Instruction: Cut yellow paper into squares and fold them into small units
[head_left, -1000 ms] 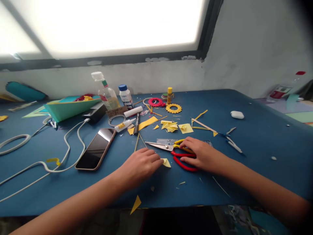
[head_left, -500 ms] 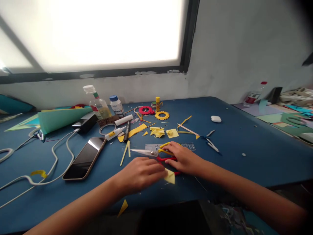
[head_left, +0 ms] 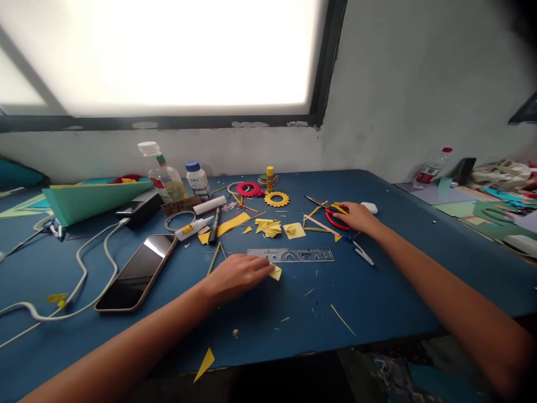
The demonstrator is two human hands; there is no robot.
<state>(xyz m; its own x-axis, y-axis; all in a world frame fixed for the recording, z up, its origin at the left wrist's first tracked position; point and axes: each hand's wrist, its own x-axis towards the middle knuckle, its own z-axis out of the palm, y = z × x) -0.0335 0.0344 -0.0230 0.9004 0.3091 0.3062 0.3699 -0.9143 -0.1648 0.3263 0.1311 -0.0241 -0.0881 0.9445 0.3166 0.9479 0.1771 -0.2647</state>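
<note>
My left hand (head_left: 239, 274) is closed on a small yellow paper piece (head_left: 276, 272), low over the blue table, just in front of a clear ruler (head_left: 302, 255). Farther right, my right hand (head_left: 356, 216) grips the scissors (head_left: 335, 215) by their red and yellow handles, blades pointing left and away. Under and beside the scissors lie a paper strip (head_left: 321, 224) and a pair of compasses (head_left: 361, 251). Behind the ruler sit a square yellow paper piece (head_left: 294, 230) and a pile of folded yellow paper (head_left: 268, 228).
On the left are a phone (head_left: 136, 274), white cables (head_left: 81, 263), a glue bottle (head_left: 193, 228) and a black pen (head_left: 214, 225). Two bottles stand by the wall, with yellow (head_left: 277, 199) and red (head_left: 248, 190) rings nearby. A white earbud case (head_left: 370, 208) lies beyond my right hand.
My right hand has carried the scissors away to the right and back, off the ruler. My left hand has shifted slightly up and left with the yellow paper.
</note>
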